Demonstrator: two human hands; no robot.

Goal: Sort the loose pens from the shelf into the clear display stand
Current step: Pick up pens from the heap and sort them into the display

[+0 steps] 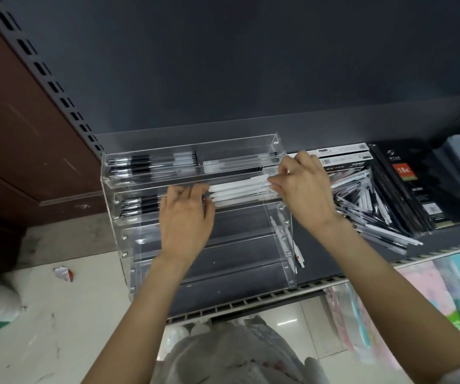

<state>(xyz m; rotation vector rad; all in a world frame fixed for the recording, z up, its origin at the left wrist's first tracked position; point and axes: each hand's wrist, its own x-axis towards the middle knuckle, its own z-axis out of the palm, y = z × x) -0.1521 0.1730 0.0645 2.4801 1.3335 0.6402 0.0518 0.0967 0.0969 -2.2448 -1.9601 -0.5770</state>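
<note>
A clear tiered display stand (118,239) sits on the dark shelf. Its top tier holds black-grip pens (151,163) on the left and pale pens on the right. In the second tier lies a bundle of white pens (240,191). My left hand (186,217) grips the bundle's left end with curled fingers. My right hand (303,189) pinches its right end. More black-grip pens (140,207) lie at the left of that tier. A heap of loose pens (367,209) lies on the shelf right of the stand.
A few white pens (287,245) lean by the stand's right wall. Dark notebooks (409,189) and boxes (342,153) stand at the right. The lower tiers hold nothing. Plastic bags (234,353) lie on the floor below the shelf edge (251,303).
</note>
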